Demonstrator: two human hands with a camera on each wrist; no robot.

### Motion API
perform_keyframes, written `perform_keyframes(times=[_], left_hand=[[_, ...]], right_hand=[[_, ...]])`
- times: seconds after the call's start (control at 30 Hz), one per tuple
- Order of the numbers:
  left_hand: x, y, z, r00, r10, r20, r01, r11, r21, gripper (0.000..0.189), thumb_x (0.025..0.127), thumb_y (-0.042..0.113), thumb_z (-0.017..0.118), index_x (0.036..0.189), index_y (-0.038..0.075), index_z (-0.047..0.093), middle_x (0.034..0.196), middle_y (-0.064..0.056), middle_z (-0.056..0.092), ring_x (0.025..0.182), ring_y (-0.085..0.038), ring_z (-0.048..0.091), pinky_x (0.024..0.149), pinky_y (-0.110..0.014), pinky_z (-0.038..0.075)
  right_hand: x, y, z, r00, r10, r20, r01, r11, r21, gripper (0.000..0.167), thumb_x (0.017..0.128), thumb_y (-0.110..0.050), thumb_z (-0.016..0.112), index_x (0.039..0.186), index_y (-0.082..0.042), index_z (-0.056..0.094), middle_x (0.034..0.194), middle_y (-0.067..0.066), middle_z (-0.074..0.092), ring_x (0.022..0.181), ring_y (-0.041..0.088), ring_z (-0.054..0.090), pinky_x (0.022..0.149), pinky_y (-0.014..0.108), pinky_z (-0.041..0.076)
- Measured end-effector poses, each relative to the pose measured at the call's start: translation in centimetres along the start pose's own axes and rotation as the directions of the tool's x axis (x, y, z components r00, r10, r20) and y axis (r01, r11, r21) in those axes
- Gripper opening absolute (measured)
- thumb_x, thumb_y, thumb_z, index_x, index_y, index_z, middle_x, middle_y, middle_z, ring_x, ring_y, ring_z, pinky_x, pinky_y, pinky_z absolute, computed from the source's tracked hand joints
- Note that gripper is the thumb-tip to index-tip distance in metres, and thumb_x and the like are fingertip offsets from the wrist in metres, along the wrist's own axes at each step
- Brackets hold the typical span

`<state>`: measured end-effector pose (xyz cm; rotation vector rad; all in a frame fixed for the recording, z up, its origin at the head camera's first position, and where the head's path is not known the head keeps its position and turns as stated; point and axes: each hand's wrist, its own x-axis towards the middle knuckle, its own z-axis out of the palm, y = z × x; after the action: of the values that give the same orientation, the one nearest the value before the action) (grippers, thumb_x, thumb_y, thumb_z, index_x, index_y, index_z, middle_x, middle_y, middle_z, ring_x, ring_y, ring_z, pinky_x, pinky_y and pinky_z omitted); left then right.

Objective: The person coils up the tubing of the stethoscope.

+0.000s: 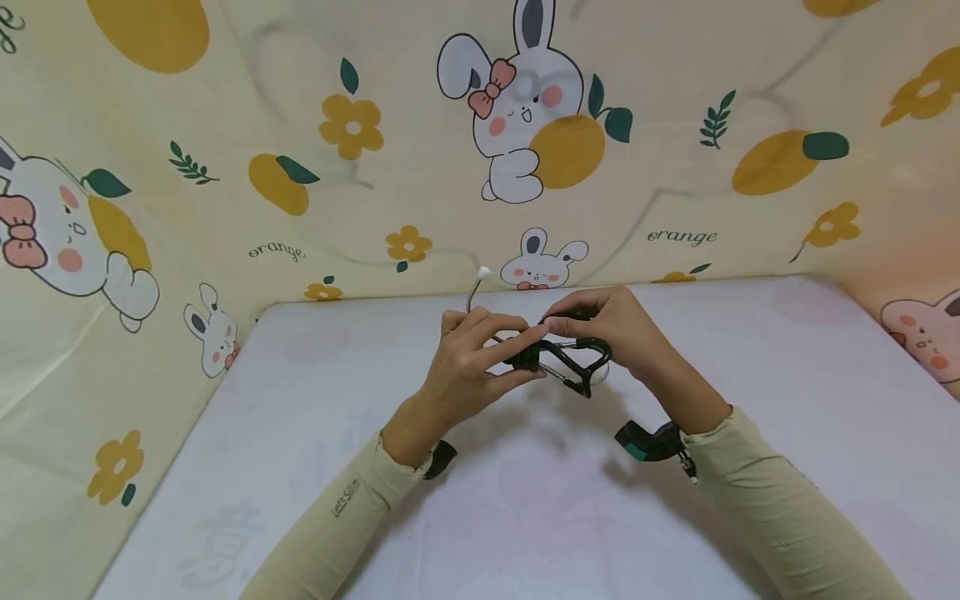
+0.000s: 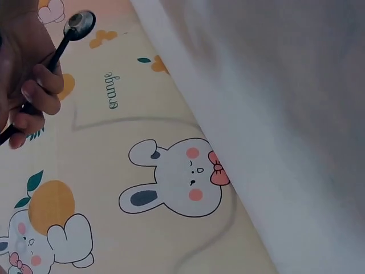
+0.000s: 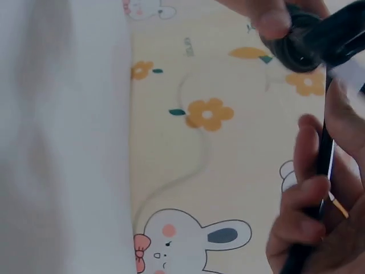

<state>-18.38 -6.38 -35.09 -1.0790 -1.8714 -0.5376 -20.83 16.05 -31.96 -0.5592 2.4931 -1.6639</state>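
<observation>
Above the far middle of the table, both hands hold a black stethoscope, its tubing (image 1: 587, 385) bundled into loops. My left hand (image 1: 468, 354) pinches the gathered part of the bundle between thumb and fingers. On the other side, my right hand (image 1: 609, 325) grips the tubing from above, its thumb and index close to the left fingertips. One metal ear tube with a white ear tip (image 1: 483, 272) sticks up behind the left hand. The round metal chestpiece (image 2: 80, 24) shows in the left wrist view, beyond curled fingers. The right wrist view has a thumb on the dark coil (image 3: 299, 54).
A white-covered table (image 1: 525, 517) lies under the hands. Behind it hangs a cream cloth (image 1: 420, 83) printed with rabbits, oranges and flowers, which continues along the left side. Black wrist-worn devices sit at the right cuff (image 1: 651, 442) and the left cuff (image 1: 441, 460).
</observation>
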Motion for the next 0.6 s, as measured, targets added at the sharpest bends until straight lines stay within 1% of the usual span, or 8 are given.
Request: perform_keyframes(times=[0.1, 0.2, 0.3, 0.37, 0.43, 0.47, 0.53, 0.6], left_hand=[[0.0, -0.1, 0.0, 0.999, -0.03, -0.028, 0.029, 0.999, -0.04, 0.052, 0.071, 0.04, 0.087, 0.117, 0.018, 0.076, 0.106, 0.002, 0.073, 0.081, -0.014, 0.053, 0.076, -0.037, 0.031], [0.1, -0.2, -0.1, 0.996, -0.063, -0.058, 0.058, 0.995, -0.084, 0.053, 0.068, 0.038, 0.09, 0.115, 0.015, 0.076, 0.11, 0.0, 0.074, 0.08, -0.014, 0.055, 0.075, -0.037, 0.031], [0.2, -0.5, -0.3, 0.991, -0.106, -0.085, 0.093, 0.985, -0.143, 0.055, 0.065, 0.034, 0.092, 0.114, 0.013, 0.076, 0.112, -0.003, 0.074, 0.08, -0.014, 0.056, 0.075, -0.038, 0.03], [0.3, -0.7, -0.5, 0.985, -0.138, -0.1, 0.119, 0.977, -0.179, 0.057, 0.064, 0.031, 0.093, 0.114, 0.011, 0.076, 0.113, -0.004, 0.074, 0.084, -0.015, 0.06, 0.076, -0.039, 0.028], [0.4, -0.9, -0.8, 0.977, -0.18, -0.115, 0.156, 0.968, -0.195, 0.057, 0.064, 0.029, 0.093, 0.115, 0.011, 0.075, 0.114, -0.004, 0.075, 0.089, -0.015, 0.064, 0.077, -0.039, 0.027], [0.5, -1.0, -1.0, 0.972, -0.204, -0.12, 0.177, 0.964, -0.199, 0.057, 0.064, 0.029, 0.093, 0.116, 0.011, 0.075, 0.114, -0.004, 0.075, 0.091, -0.016, 0.065, 0.077, -0.04, 0.027], [0.6, -1.3, -1.3, 0.959, -0.255, -0.125, 0.226, 0.952, -0.206, 0.057, 0.064, 0.028, 0.093, 0.116, 0.012, 0.075, 0.114, -0.003, 0.075, 0.092, -0.016, 0.065, 0.078, -0.04, 0.026], [0.7, -1.5, -1.6, 0.945, -0.3, -0.127, 0.272, 0.941, -0.199, 0.055, 0.065, 0.027, 0.093, 0.116, 0.013, 0.075, 0.113, -0.003, 0.075, 0.089, -0.017, 0.063, 0.078, -0.041, 0.026]], right_hand=[[0.0, 0.0, -0.2, 0.999, -0.02, 0.03, 0.022, 0.997, -0.074, 0.027, 0.093, -0.027, 0.071, 0.111, -0.007, 0.074, 0.104, 0.004, 0.073, 0.094, 0.013, 0.067, 0.081, 0.024, 0.055], [0.2, 0.2, -0.2, 0.996, -0.061, 0.071, 0.068, 0.991, -0.112, 0.027, 0.097, -0.024, 0.065, 0.119, -0.01, 0.069, 0.113, 0.011, 0.071, 0.101, 0.02, 0.067, 0.085, 0.028, 0.054], [0.5, 0.5, -0.2, 0.99, -0.102, 0.101, 0.115, 0.984, -0.138, 0.029, 0.1, -0.012, 0.06, 0.128, -0.01, 0.06, 0.114, 0.015, 0.07, 0.105, 0.027, 0.067, 0.088, 0.032, 0.053], [0.6, 0.8, -0.2, 0.985, -0.117, 0.126, 0.135, 0.98, -0.145, 0.033, 0.101, -0.002, 0.052, 0.133, -0.008, 0.052, 0.12, 0.018, 0.067, 0.108, 0.029, 0.065, 0.088, 0.034, 0.052], [0.6, 0.9, -0.2, 0.982, -0.125, 0.142, 0.146, 0.978, -0.15, 0.035, 0.102, 0.001, 0.046, 0.136, -0.007, 0.044, 0.127, 0.021, 0.063, 0.106, 0.029, 0.065, 0.086, 0.036, 0.049], [0.6, 1.0, -0.1, 0.981, -0.126, 0.15, 0.148, 0.978, -0.148, 0.037, 0.102, 0.001, 0.044, 0.138, -0.006, 0.04, 0.125, 0.022, 0.062, 0.102, 0.029, 0.064, 0.083, 0.035, 0.048], [0.6, 1.1, -0.1, 0.981, -0.119, 0.155, 0.144, 0.977, -0.16, 0.033, 0.105, -0.006, 0.042, 0.138, -0.006, 0.035, 0.125, 0.02, 0.061, 0.097, 0.026, 0.061, 0.079, 0.033, 0.046], [0.5, 1.1, 0.0, 0.982, -0.113, 0.148, 0.139, 0.975, -0.174, 0.032, 0.107, -0.014, 0.042, 0.136, -0.006, 0.033, 0.118, 0.017, 0.063, 0.092, 0.024, 0.057, 0.076, 0.032, 0.043]])
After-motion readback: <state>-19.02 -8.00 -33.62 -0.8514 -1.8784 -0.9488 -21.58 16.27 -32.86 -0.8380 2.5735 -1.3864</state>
